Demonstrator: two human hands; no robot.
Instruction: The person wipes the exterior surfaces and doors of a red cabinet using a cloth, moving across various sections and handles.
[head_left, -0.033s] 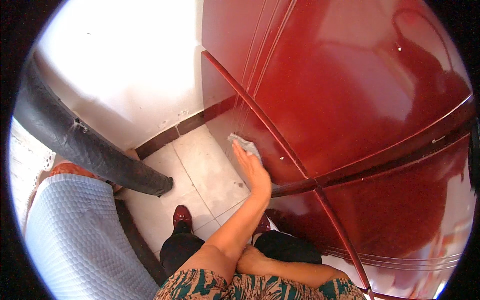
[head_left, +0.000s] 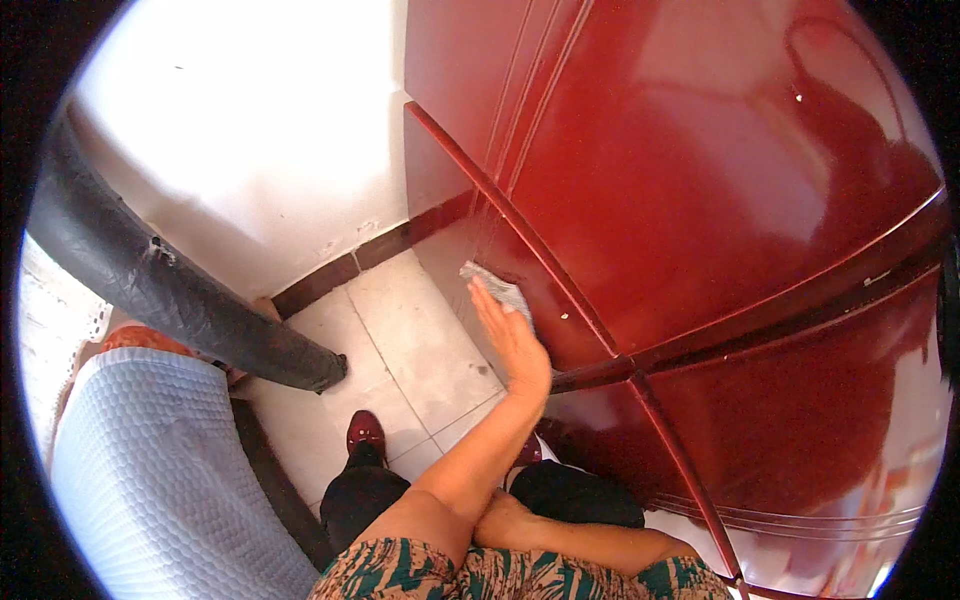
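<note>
Right hand [head_left: 503, 519] rests by the left forearm [head_left: 488, 440], partly hidden; grip cannot be told. Left hand [head_left: 514, 345], fingers straight, presses grey cloth [head_left: 507, 291] on glossy red panel [head_left: 650, 200], near its left edge. White wall [head_left: 260, 120] beyond.

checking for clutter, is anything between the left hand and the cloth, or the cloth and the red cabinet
Nothing visible: the left hand lies on the grey cloth, which appears to rest against the red cabinet.

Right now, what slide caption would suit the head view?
Left hand presses a grey cloth against a glossy red panel.
</note>
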